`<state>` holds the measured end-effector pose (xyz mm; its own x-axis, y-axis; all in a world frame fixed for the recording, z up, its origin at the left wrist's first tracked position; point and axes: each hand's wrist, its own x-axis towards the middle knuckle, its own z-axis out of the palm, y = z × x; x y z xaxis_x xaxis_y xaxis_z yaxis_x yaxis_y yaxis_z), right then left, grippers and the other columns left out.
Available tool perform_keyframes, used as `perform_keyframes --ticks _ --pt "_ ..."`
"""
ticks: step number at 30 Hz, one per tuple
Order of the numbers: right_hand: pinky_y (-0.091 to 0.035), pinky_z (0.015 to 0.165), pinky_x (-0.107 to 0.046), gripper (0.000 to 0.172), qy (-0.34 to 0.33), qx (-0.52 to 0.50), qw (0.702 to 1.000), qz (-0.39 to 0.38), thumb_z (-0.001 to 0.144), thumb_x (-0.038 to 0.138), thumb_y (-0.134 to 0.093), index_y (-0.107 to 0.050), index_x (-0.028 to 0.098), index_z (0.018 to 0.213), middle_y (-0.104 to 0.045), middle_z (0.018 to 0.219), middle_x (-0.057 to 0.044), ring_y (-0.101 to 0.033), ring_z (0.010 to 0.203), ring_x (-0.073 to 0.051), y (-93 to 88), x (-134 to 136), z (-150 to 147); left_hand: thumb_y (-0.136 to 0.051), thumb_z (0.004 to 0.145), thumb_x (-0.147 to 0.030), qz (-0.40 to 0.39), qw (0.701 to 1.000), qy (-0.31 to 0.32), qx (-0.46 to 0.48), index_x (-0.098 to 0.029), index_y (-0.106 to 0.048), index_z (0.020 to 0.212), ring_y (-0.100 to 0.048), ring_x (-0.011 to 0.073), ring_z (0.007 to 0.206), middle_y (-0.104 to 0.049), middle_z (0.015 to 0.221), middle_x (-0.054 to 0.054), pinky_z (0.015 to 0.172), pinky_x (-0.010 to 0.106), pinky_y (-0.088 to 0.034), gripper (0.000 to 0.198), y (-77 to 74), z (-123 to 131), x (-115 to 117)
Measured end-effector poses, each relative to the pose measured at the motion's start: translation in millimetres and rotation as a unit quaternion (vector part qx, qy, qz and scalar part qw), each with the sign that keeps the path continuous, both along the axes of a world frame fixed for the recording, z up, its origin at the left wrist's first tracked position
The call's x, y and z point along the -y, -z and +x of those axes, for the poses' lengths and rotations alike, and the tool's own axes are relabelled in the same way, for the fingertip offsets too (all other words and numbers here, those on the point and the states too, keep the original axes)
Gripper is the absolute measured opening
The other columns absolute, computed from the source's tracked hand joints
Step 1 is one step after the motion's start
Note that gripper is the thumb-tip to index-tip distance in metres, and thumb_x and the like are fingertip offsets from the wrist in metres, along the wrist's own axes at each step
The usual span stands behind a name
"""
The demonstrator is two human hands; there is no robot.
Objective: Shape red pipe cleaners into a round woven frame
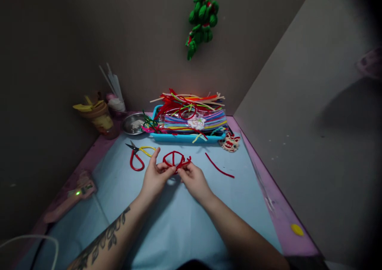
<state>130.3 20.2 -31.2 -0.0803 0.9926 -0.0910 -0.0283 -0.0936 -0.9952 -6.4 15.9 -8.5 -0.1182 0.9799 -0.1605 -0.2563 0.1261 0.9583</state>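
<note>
A red pipe cleaner frame (173, 153), bent into a rounded shape with a strip across its middle, is held just above the blue table cover. My left hand (155, 173) pinches its lower left part, with the thumb at the near edge. On the other side, my right hand (192, 179) grips the lower right part, where a short twisted end sticks up. A loose red pipe cleaner (220, 166) lies to the right of my right hand. Scissors (137, 154) with one red and one yellow handle rest open beyond my left hand.
At the back stands a blue tray (188, 137) heaped with coloured pipe cleaners. Left of it are a metal bowl (127, 126) and a pot (101, 121). A pink glue gun (71, 198) lies at left. Walls close in the table; a green ornament (203, 19) hangs above.
</note>
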Motion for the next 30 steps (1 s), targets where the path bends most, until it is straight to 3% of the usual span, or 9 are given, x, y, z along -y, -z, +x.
perform_keyframes --ticks 6,14,19,21,25,30 --pt "-0.047 0.067 -0.029 0.018 0.021 -0.011 0.999 0.026 0.070 0.036 -0.066 -0.061 0.019 0.075 -0.066 0.071 -0.001 -0.061 0.068 -0.016 6.7 -2 -3 -0.084 0.059 -0.027 -0.036 0.999 -0.006 0.014 -0.009 -0.019 0.150 -0.062 0.0121 0.058 -0.068 0.061 -0.004 0.067 0.025 -0.047 0.113 -2.1 3 1" --pt "-0.043 0.061 -0.027 0.023 0.021 -0.053 0.998 -0.011 0.067 0.039 -0.068 -0.054 0.021 0.070 -0.058 0.061 0.004 -0.052 0.058 -0.013 6.4 -2 -4 -0.085 0.058 -0.025 -0.049 0.999 -0.006 0.020 -0.006 -0.020 0.148 -0.062 0.0122 0.058 -0.068 0.061 -0.003 0.067 0.025 -0.045 0.113 -1.7 4 2" --pt "-0.040 0.057 -0.025 0.026 0.057 -0.055 0.997 -0.015 0.064 0.040 -0.071 -0.055 0.020 0.069 -0.056 0.060 0.004 -0.049 0.057 -0.012 3.7 -2 -7 -0.083 0.061 -0.027 -0.038 0.999 0.006 0.000 -0.009 -0.015 0.151 -0.061 0.0125 0.060 -0.066 0.064 -0.004 0.066 0.025 -0.045 0.114 -1.4 2 1" --pt "-0.035 0.050 -0.023 0.028 0.073 -0.081 0.994 -0.033 0.065 0.042 -0.071 -0.054 0.020 0.072 -0.053 0.057 0.005 -0.045 0.051 -0.010 3.0 -3 -7 -0.080 0.065 -0.028 -0.004 1.000 -0.018 -0.018 -0.014 -0.017 0.151 -0.062 0.0129 0.068 -0.067 0.072 -0.003 0.071 0.026 -0.046 0.108 -2.4 -1 1" --pt "-0.025 0.042 -0.020 0.034 0.097 -0.143 0.981 -0.083 0.064 0.047 -0.072 -0.053 0.020 0.074 -0.050 0.054 0.006 -0.037 0.045 -0.008 0.7 -6 -6 -0.072 0.075 -0.029 0.085 0.987 -0.097 -0.099 -0.020 -0.035 0.145 -0.061 0.0126 0.076 -0.066 0.080 -0.002 0.077 0.026 -0.045 0.080 -4.9 -2 2" --pt "-0.036 0.045 -0.021 0.032 0.082 -0.179 0.977 -0.081 0.061 0.043 -0.075 -0.056 0.020 0.073 -0.051 0.058 0.006 -0.045 0.049 -0.009 -4.9 -5 -5 -0.074 0.073 -0.029 0.054 0.986 -0.049 -0.147 -0.018 -0.034 0.147 -0.063 0.0152 0.071 -0.071 0.079 0.000 0.067 0.025 -0.045 0.085 -6.8 4 8"
